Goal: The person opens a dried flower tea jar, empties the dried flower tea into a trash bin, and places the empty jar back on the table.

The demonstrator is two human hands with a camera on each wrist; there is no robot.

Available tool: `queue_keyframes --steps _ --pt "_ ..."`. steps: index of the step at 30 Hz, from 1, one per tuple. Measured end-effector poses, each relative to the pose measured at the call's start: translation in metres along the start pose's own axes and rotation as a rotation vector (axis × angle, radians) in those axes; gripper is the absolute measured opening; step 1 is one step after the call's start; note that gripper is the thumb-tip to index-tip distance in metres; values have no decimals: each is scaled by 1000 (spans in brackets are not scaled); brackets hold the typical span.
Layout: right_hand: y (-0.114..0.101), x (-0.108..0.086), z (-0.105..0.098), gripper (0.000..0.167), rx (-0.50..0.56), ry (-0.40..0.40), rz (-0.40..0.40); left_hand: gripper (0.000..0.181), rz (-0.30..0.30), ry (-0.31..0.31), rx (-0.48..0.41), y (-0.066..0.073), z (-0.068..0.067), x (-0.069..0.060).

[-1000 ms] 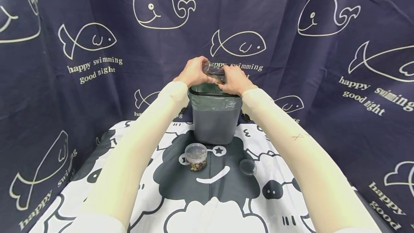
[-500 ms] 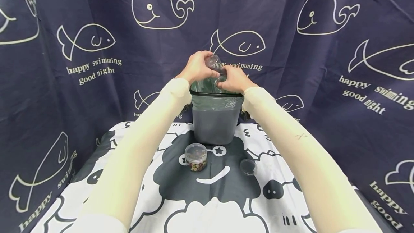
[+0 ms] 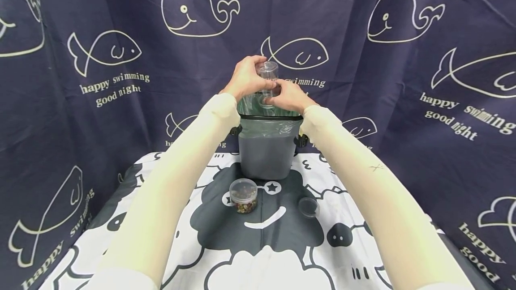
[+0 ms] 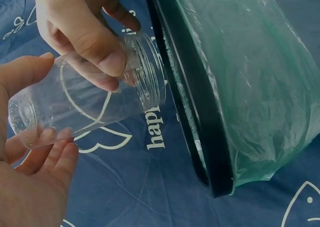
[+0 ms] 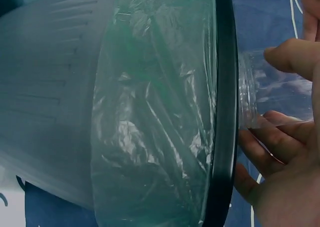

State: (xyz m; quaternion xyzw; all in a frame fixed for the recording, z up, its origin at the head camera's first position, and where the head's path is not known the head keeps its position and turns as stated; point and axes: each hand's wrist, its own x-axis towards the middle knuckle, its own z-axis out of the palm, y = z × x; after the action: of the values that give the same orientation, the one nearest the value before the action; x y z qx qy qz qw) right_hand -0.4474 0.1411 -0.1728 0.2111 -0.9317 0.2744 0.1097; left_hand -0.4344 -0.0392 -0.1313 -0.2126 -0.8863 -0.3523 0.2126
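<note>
A clear plastic jar (image 3: 268, 70) is held upside down above the trash bin (image 3: 268, 155), its threaded mouth facing the bin's opening. Around the jar's base end curls my left hand (image 3: 247, 77). My right hand (image 3: 291, 96) grips the jar near its mouth, thumb on one side and fingers on the other. The jar (image 4: 90, 94) looks see-through and bare inside in the left wrist view. A green bag (image 5: 155, 112) lines the grey bin and folds over its outside, under a black rim (image 5: 225, 107).
In front of the bin stands a second clear jar (image 3: 243, 197) with colourful small pieces in its lower part. A clear round lid (image 3: 308, 207) lies to its right on the patterned cloth (image 3: 266, 263). A dark blue curtain (image 3: 201, 57) hangs behind the bin.
The jar has turned from tilted to upside down and risen slightly, both hands still on it. Small pieces visible near its mouth one second ago are no longer seen there.
</note>
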Motion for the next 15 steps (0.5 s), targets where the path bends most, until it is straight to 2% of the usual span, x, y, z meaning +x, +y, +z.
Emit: queue_keyframes --steps 10,15 --pt "-8 -2 -1 56 64 -14 3 82 -11 23 22 2 -4 0" --pt "-8 -7 -7 61 82 -17 15 82 14 28 10 5 -7 -2"
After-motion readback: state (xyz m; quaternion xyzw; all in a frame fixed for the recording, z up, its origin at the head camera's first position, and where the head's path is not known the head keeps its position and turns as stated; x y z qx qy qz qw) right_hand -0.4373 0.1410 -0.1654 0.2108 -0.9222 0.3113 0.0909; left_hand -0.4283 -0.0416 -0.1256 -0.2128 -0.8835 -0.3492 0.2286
